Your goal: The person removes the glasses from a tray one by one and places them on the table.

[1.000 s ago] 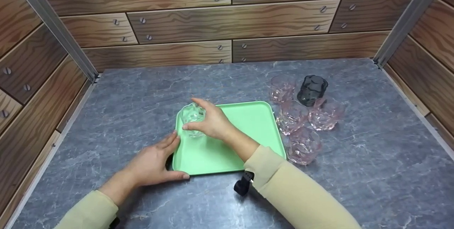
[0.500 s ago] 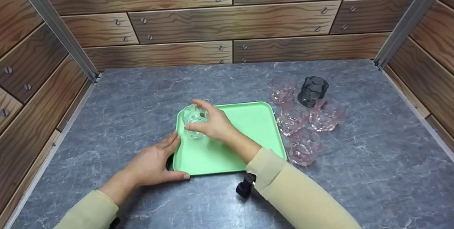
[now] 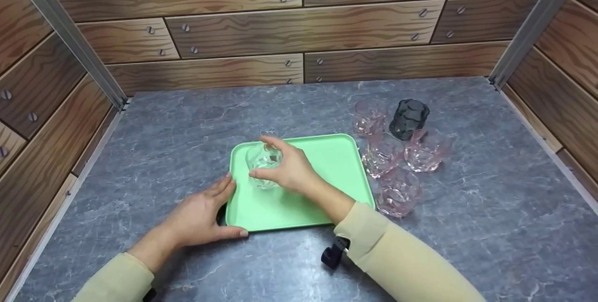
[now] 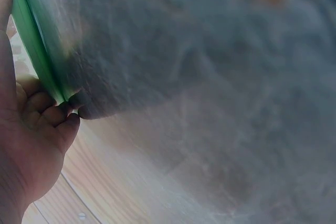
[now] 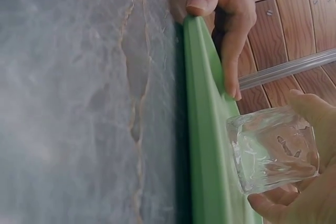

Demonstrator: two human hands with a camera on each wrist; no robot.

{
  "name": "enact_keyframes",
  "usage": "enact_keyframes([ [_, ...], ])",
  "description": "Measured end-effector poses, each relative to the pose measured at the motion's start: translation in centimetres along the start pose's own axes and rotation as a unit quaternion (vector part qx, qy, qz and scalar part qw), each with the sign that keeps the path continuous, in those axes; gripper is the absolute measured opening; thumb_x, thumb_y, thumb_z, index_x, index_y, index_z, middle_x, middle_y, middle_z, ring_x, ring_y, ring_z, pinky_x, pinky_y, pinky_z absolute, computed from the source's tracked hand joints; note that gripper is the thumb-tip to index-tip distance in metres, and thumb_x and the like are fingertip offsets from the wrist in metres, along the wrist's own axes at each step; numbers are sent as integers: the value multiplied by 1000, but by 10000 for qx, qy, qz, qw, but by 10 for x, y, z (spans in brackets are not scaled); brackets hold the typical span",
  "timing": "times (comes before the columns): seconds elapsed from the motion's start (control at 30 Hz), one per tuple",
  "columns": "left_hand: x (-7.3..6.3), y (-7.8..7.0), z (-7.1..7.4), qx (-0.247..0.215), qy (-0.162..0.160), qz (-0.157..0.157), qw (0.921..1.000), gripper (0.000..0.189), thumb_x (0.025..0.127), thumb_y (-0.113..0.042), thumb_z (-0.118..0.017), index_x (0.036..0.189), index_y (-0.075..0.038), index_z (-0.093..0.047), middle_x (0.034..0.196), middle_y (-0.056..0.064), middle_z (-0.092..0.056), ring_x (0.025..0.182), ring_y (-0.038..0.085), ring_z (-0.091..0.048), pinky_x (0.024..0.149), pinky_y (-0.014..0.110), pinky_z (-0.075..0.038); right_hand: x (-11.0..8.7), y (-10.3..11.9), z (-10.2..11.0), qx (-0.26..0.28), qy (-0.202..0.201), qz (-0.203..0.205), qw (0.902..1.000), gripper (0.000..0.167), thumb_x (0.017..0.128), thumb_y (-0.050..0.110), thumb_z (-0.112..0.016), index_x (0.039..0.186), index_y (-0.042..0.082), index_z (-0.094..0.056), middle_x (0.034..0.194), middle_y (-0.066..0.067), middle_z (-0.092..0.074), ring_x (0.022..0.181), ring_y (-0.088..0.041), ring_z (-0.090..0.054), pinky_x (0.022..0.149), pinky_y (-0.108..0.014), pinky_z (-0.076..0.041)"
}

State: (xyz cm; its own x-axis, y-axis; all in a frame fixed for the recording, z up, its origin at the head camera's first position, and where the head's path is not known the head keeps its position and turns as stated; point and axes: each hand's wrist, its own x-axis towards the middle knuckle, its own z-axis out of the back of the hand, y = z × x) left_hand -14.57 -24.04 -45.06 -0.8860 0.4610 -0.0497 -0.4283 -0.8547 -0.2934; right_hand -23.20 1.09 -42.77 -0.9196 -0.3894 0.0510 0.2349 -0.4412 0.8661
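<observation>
A clear drinking glass (image 3: 264,165) is held by my right hand (image 3: 292,166), thumb on the near side and fingers round the far side. It is over the left part of a green tray (image 3: 303,208); in the right wrist view the glass (image 5: 275,150) has its base toward the tray, but I cannot tell whether they touch. My left hand (image 3: 198,215) grips the tray's near left corner, thumb at the front edge and fingers along the left side. In the left wrist view those fingers (image 4: 52,114) curl at the tray rim (image 4: 37,45).
Several pink-tinted glasses stand right of the tray, the nearest pink glass (image 3: 398,193) close to its edge. Behind them is a dark grey glass (image 3: 409,118). Wood-patterned walls (image 3: 243,35) and metal posts (image 3: 537,26) border the grey marbled table (image 3: 196,119).
My right hand has shifted slightly right and toward me with the clear glass. The left hand stays on the tray corner.
</observation>
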Motion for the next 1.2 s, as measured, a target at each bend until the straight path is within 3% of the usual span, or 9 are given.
enact_keyframes([
  [0.27,-2,1,-1,-38,6,7,10000,122,84,-86,-65,165,0,-33,172,21,-24,150,44,-39,114,61,-44,-16,5,12,154,-138,-157,9997,86,81,42,-94,156,23,-55,149,-3,-63,141,-25,-53,115,-48,-44],
  [0.47,-2,1,0,-94,80,89,9999,123,83,-87,-64,165,-1,-31,173,20,-22,152,42,-37,115,60,-43,-30,25,29,296,-324,42,9990,86,80,41,-95,155,24,-56,150,2,-61,142,-23,-51,115,-45,-45],
  [0.73,-2,2,0,-144,107,102,9998,124,83,-86,-65,166,-1,-30,173,20,-22,152,43,-36,116,60,-41,-50,58,62,951,-448,595,9927,87,80,29,-97,155,15,-56,140,-1,-64,108,-26,-68,89,-38,-60],
  [0.87,-1,1,0,-121,80,78,9999,124,83,-86,-65,166,-1,-30,172,20,-22,152,42,-36,117,59,-41,-62,71,80,1160,-466,816,9888,85,80,22,-96,154,12,-56,135,-5,-65,108,-29,-70,87,-37,-62],
  [1.03,0,0,0,-86,70,31,9999,123,83,-85,-65,165,0,-31,172,21,-23,152,43,-36,117,59,-41,-79,78,104,1128,-551,826,9886,86,79,20,-96,155,15,-55,135,-6,-65,111,-31,-70,87,-39,-63],
  [1.2,-1,-1,1,-54,40,-10,10000,122,84,-85,-65,165,1,-31,172,22,-23,151,43,-37,116,60,-42,-94,79,129,766,-667,695,9924,89,77,25,-97,155,20,-55,137,-5,-64,113,-31,-68,85,-40,-64],
])
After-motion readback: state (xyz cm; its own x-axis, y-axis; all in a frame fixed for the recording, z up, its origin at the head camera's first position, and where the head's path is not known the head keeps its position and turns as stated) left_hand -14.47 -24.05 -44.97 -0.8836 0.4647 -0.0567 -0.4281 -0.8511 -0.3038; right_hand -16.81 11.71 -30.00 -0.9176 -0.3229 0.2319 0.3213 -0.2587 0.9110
